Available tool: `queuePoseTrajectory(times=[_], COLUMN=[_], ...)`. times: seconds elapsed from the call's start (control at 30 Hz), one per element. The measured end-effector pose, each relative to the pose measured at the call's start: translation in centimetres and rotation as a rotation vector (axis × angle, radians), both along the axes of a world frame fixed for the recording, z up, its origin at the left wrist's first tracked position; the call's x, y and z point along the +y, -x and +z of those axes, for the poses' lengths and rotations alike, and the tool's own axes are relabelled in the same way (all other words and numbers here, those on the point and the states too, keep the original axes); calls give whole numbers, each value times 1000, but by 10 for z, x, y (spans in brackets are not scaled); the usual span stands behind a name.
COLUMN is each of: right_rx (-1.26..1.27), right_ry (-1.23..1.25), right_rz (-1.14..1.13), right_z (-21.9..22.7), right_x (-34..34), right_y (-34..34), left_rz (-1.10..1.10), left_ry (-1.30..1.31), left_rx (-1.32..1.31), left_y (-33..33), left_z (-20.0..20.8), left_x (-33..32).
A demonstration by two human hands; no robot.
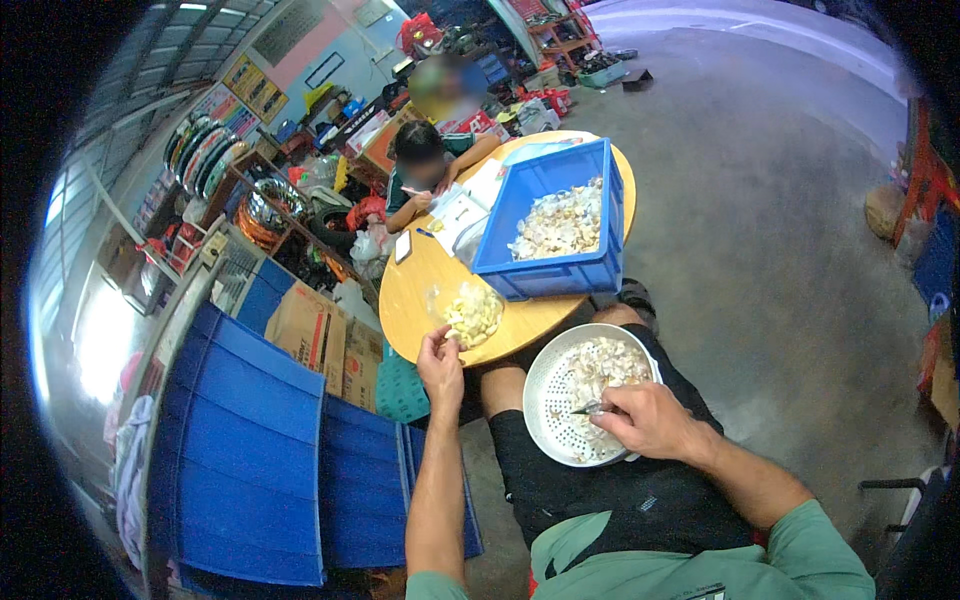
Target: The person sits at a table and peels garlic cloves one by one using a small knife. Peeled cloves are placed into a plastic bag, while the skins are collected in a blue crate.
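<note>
My left hand (pixel 440 372) is at the near left edge of a round wooden table (pixel 402 312), its thumb and fingers drawn together beside a pile of pale yellow peeled cloves, likely garlic (pixel 473 314). Whether a clove is between those fingertips is too small to make out. On my lap rests a white colander (pixel 540 405), partly filled with whitish cloves and papery skins (pixel 606 366). Over it, my right hand (pixel 645 418) grips a small knife (pixel 592 408), the blade pointing left.
A blue crate (pixel 545 279) of unpeeled cloves and skins stands on the table. Beyond it, a person (pixel 425 165) leans over an open book (pixel 462 212). A phone (pixel 403 246) lies near the left edge. Blue panels (pixel 240 440) and cardboard boxes (pixel 305 330) stand at left.
</note>
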State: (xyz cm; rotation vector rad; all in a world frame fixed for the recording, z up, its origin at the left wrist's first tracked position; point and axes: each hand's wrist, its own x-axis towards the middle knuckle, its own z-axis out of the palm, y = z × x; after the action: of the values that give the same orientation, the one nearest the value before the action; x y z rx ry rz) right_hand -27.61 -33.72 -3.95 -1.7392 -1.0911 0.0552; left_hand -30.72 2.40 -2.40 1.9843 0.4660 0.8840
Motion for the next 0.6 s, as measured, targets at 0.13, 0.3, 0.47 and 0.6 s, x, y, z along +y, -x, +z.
queuePoseTrajectory(times=[0.13,0.3,0.47,0.6], right_rx=[15,26,69,120], right_ry=[-15,-44,1,29], right_rz=[0,14,25,53], right_z=[-1,-4,-8,-9], right_x=[-6,-8,-8,-1], right_y=[-3,-6,-13,-17], left_rz=[11,116,148,123], left_ry=[-226,-632,-657,-686], left_rx=[88,277,318,230], left_y=[-37,-65,-92,-111], left_z=[5,6,9,19], left_x=[40,85,98,102])
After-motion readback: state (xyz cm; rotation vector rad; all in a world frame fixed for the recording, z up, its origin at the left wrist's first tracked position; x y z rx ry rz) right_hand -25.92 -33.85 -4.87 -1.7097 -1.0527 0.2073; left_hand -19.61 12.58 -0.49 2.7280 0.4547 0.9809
